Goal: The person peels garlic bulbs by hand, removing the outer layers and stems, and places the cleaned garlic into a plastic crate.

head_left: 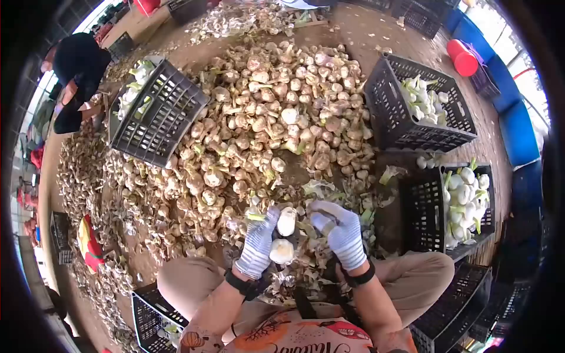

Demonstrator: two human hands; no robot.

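My left hand [258,243], in a striped white-and-grey glove, is closed at the side of a peeled white garlic bulb [286,222]. Just below it, a second pale garlic bulb [282,251] lies against the same hand. My right hand [345,234], gloved alike, has its fingers curled together a short way to the right of the bulbs. What it grips, if anything, is hidden by the fingers. Loose skins and green stem pieces [321,188] lie around both hands. Beyond them spreads a large heap of unpeeled garlic [265,112].
Black crates of cleaned garlic stand at the upper right [424,132], at the right [424,206] and, tilted, at the upper left [159,115]. Another crate [144,317] is by my left knee. A person in dark clothing [79,70] sits at the far left.
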